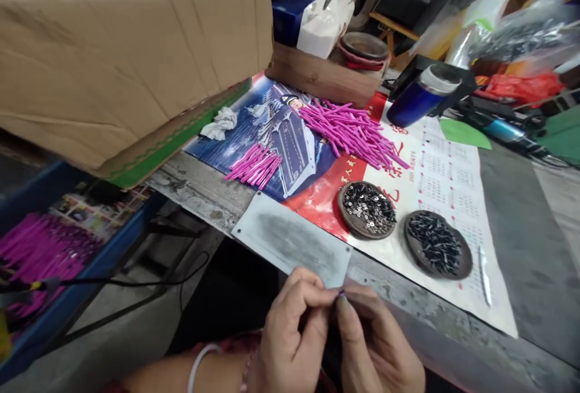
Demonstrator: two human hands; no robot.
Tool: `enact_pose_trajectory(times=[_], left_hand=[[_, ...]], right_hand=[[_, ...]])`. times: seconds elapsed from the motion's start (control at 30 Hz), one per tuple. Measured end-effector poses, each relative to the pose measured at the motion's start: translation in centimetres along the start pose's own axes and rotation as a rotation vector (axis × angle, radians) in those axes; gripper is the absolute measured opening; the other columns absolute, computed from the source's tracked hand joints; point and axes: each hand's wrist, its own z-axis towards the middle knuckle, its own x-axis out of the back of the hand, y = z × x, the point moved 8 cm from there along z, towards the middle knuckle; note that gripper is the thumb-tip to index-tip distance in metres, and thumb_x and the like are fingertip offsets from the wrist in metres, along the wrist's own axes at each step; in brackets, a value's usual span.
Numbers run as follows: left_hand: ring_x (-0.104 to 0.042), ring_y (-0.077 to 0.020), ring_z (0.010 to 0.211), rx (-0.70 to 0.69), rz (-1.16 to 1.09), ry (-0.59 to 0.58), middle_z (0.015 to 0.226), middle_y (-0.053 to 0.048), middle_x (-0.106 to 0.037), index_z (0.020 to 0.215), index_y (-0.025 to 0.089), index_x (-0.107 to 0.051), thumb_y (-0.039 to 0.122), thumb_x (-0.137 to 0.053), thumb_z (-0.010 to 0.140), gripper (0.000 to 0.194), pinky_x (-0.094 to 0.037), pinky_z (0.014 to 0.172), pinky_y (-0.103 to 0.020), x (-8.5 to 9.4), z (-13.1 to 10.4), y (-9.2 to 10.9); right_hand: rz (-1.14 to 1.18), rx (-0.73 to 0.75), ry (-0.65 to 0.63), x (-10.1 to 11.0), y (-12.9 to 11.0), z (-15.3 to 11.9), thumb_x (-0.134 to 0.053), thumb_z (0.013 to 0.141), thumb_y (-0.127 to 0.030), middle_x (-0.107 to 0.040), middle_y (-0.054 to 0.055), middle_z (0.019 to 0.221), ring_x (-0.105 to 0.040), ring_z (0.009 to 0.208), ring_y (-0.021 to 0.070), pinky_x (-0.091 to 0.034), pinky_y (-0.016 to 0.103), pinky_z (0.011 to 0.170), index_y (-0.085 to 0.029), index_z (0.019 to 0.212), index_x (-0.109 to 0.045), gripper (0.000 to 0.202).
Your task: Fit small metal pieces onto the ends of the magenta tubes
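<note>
My left hand (292,332) and my right hand (378,341) meet at the front edge of the table, fingertips pinched together. Between them shows a tiny dark purplish tip; most of whatever they hold is hidden. Just beyond lies a grey plate (290,236) with a dark smudge. To its right stand a round dish of small metal rings and dark pieces (369,209) and a second dish of thin dark pointed pieces (435,242). A large pile of pink sticks (351,133) and a smaller bunch of pink sticks (254,165) lie on a printed poster (312,178).
A big cardboard box (136,61) rises at the left. Below it, a blue-edged tray (86,272) carries more pink sticks. A wooden block (321,73), a blue tumbler (417,100), a white pen (484,276) and crumpled tissue (220,124) are also on the table.
</note>
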Motion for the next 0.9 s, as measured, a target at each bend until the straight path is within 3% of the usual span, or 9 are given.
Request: enact_pose_trajectory(times=[0.17,0.57,0.9], left_hand=[[-0.058,-0.0135,0.081,-0.003,-0.049,0.006,0.089,0.000,-0.055,0.101,0.024,-0.061,0.008,-0.051,0.100,0.019,-0.050,0.075,-0.022,-0.1,0.1,-0.2],[-0.056,-0.0116,0.081,0.005,-0.058,0.007,0.088,0.001,-0.051,0.096,0.023,-0.058,0.008,-0.050,0.101,0.018,-0.047,0.073,-0.020,-0.3,0.0,0.1],[-0.055,-0.0125,0.080,0.066,-0.118,-0.039,0.088,0.001,-0.051,0.092,0.023,-0.054,0.009,-0.048,0.101,0.018,-0.046,0.071,-0.022,-0.4,-0.5,-0.2]], right_hand=[[0.016,0.003,0.018,0.0,-0.1,0.0,-0.068,0.091,-0.017,-0.070,0.002,0.086,-0.067,0.074,0.0135,-0.055,0.019,0.065,-0.021,0.090,-0.070,0.005],[-0.123,0.103,0.038,0.5,-0.7,-0.7,-0.064,0.093,-0.013,-0.075,0.002,0.091,-0.073,0.077,0.0158,-0.059,0.023,0.071,-0.022,0.098,-0.074,0.014],[-0.221,0.220,-0.054,-0.1,-1.8,-0.4,-0.058,0.096,-0.011,-0.070,0.001,0.082,-0.070,0.073,0.0137,-0.055,0.022,0.070,-0.019,0.088,-0.067,0.014]])
